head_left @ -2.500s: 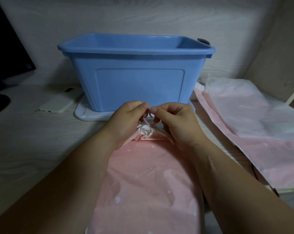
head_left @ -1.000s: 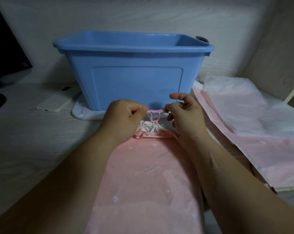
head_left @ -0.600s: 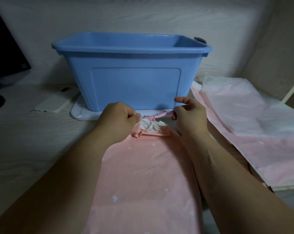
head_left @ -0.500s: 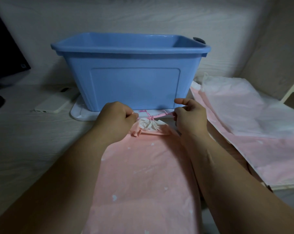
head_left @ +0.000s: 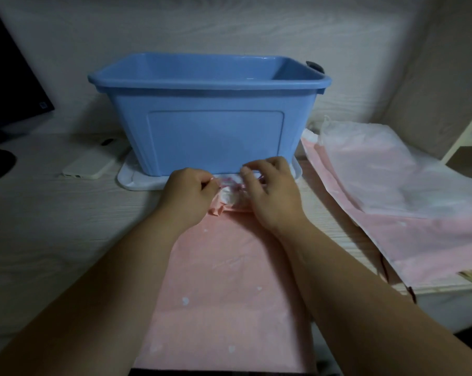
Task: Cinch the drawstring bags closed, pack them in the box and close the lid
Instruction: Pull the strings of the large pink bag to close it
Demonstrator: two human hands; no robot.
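Observation:
A pink drawstring bag [head_left: 226, 283] lies flat in front of me, its white gathered mouth [head_left: 229, 196] bunched tight near the blue box [head_left: 213, 137]. My left hand [head_left: 188, 196] pinches the pink drawstring [head_left: 226, 182] at the left of the mouth. At the right of the mouth my right hand [head_left: 273, 194] holds the other part of the string with curled fingers. The box is open on top and stands on its white lid [head_left: 137, 179].
More pink and white drawstring bags [head_left: 386, 191] lie spread at the right, by a pale shelf edge [head_left: 465, 131]. A white phone [head_left: 94, 164] lies left of the box, beside a dark monitor [head_left: 9, 85]. A wall stands right behind the box.
The hands pulled the string ends apart, tightening the knot on the gathered mouth. Now my right hand has come back in over the mouth, close to my left hand.

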